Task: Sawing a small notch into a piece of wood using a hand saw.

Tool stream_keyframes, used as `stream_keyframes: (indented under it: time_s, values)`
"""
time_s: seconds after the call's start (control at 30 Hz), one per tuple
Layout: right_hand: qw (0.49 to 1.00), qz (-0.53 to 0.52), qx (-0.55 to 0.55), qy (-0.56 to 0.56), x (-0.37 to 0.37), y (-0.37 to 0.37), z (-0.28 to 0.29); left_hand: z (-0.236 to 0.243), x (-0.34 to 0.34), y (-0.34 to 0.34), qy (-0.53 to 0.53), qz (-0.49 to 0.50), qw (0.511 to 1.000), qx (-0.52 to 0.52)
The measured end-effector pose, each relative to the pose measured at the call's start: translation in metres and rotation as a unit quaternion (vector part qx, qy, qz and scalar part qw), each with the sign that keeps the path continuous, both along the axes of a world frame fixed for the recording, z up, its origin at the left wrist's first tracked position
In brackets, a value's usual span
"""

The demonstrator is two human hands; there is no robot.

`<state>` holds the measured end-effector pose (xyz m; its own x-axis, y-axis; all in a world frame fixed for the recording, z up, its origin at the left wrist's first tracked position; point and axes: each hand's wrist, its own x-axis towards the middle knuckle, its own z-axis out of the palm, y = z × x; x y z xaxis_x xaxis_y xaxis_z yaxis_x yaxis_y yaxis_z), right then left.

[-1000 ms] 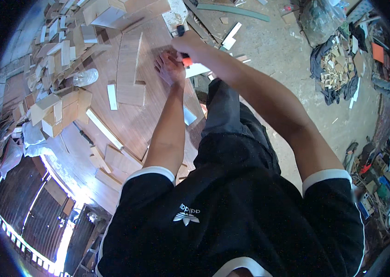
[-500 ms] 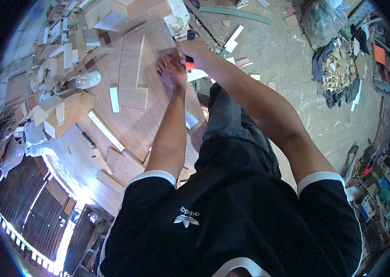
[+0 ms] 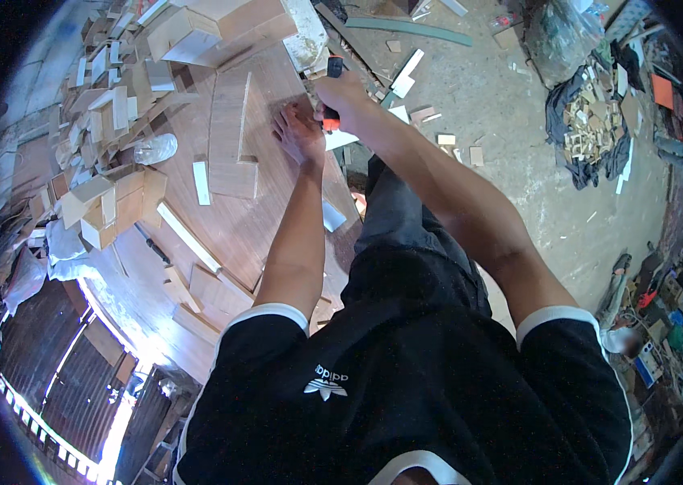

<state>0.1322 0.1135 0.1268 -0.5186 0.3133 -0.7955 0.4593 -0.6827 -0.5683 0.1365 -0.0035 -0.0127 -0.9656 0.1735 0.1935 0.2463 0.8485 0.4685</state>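
My right hand (image 3: 344, 92) is closed around a tool with a black and orange handle (image 3: 331, 124) at the table's right edge. Its working end is hidden, so I cannot tell the exact kind. Close to its left, my left hand (image 3: 299, 136) lies on the wooden tabletop (image 3: 273, 186), fingers stretched out and a little apart. A white-faced piece of board (image 3: 341, 141) juts past the table edge just below the tool. Left of my left hand lies a flat wooden panel (image 3: 228, 133) with a raised edge strip.
Small wooden boxes (image 3: 127, 198) and a heap of offcuts (image 3: 107, 105) crowd the table's left side. A clear plastic bottle (image 3: 155, 149) and a white strip (image 3: 201, 183) lie nearer. On the floor at right, a dark sack (image 3: 563, 105) holds wood scraps beside a plastic bag (image 3: 563, 44).
The whole view has shifted slightly. Both hands keep nearly the same places, the right one still around the tool and the left one flat on the table.
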Motion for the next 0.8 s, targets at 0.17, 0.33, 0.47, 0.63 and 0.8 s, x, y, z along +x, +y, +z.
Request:
stream_keyframes:
  time_s: [0.17,0.33,0.47,0.63,0.8]
  values:
    - [0.999,0.02,-0.001,0.031,0.016,-0.002,-0.007,-0.011,0.001,-0.007,0.107,-0.024,0.994,0.022]
    - [0.992,0.098,0.015,0.075,0.027,0.012,0.032,-0.009,0.004,-0.002,0.039,-0.002,0.999,-0.002]
    - [0.97,0.176,0.091,0.139,0.042,0.047,0.052,-0.008,0.005,-0.003,-0.007,0.011,1.0,0.024]
    - [0.912,0.29,0.283,0.065,0.09,0.065,0.01,-0.012,0.002,-0.004,0.036,0.009,0.998,0.054]
    - [0.947,0.193,0.252,0.061,0.121,0.069,0.008,0.009,0.004,-0.001,-0.014,-0.037,0.998,0.052]
